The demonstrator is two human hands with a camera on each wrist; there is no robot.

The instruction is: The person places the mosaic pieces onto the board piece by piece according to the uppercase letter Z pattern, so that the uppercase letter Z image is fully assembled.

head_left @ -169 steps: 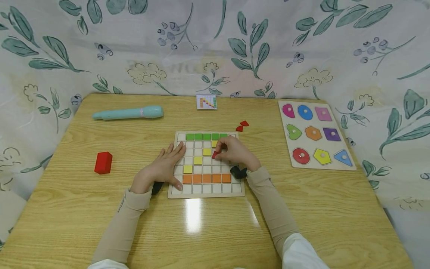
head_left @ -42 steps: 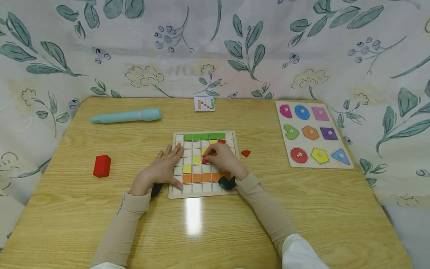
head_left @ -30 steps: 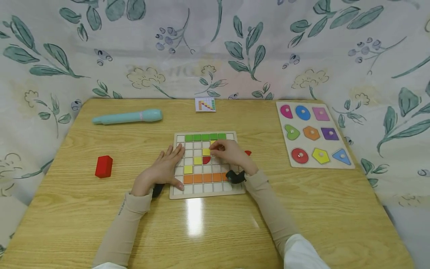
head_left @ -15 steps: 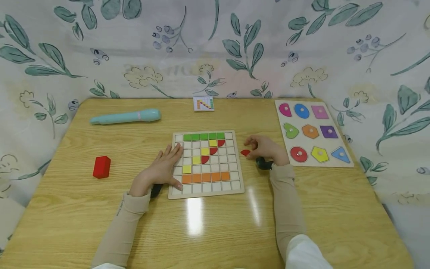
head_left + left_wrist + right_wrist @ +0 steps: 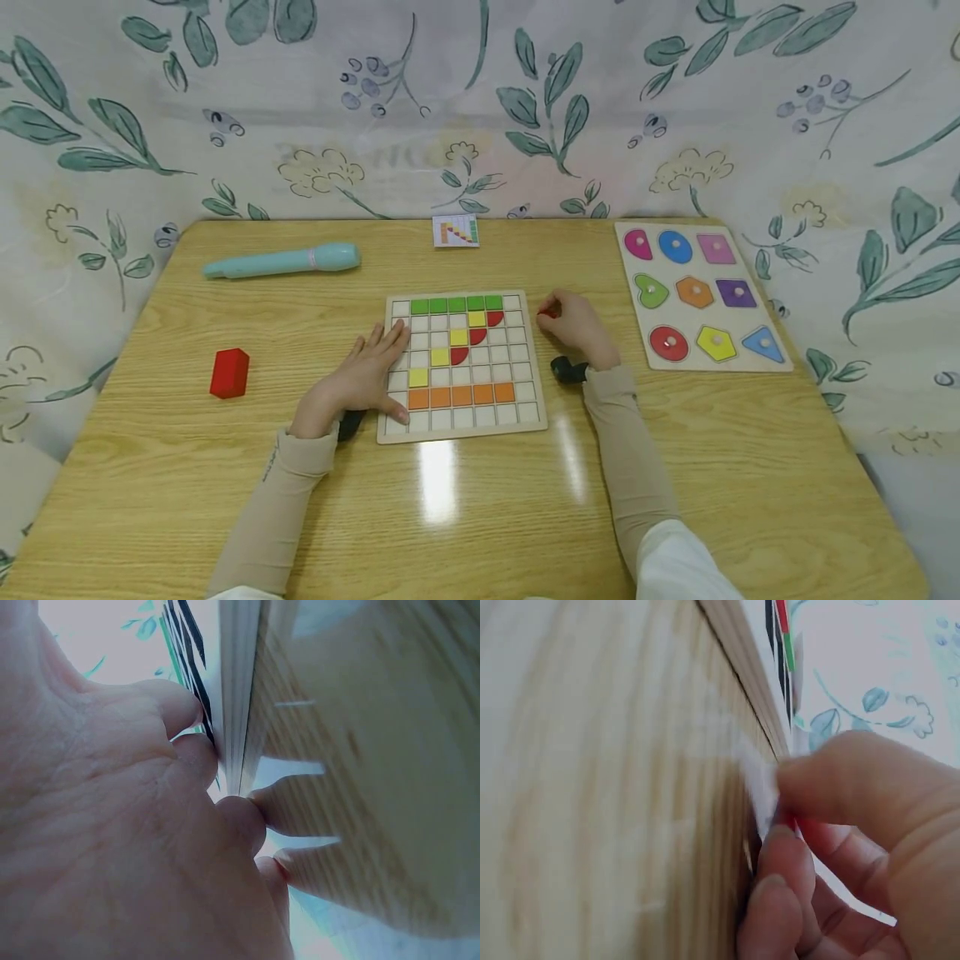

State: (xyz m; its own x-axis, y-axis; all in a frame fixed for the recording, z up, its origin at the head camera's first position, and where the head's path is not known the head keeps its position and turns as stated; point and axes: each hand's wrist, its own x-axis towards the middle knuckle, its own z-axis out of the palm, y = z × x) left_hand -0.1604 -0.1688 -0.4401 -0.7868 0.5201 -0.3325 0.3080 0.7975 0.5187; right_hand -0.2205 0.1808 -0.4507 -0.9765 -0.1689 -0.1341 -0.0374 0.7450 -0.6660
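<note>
My left hand (image 5: 358, 379) rests with spread fingers on the left edge of a wooden grid board (image 5: 501, 422); in the left wrist view, that hand (image 5: 120, 810) lies along the board's side. To the right of the board, my right hand (image 5: 576, 325) pinches a red quarter-circle piece (image 5: 551, 312), mostly covered by the fingers. The piece (image 5: 787, 820) shows as a red sliver between thumb and fingers in the right wrist view. On the board are a green row (image 5: 447, 305), an orange row (image 5: 461, 397), a diagonal of yellow squares (image 5: 439, 357) and three red quarter-circles (image 5: 459, 356).
A small pattern card (image 5: 455, 232) lies at the back of the table. A turquoise pen-shaped object (image 5: 283, 260) and a red block (image 5: 229, 372) are on the left. A shape puzzle board (image 5: 703, 300) with knobbed pieces lies on the right.
Red quarter-circles were set beside the yellow squares one after another. My right hand then went right off the board and picked up the red piece lying there. My left hand stayed put.
</note>
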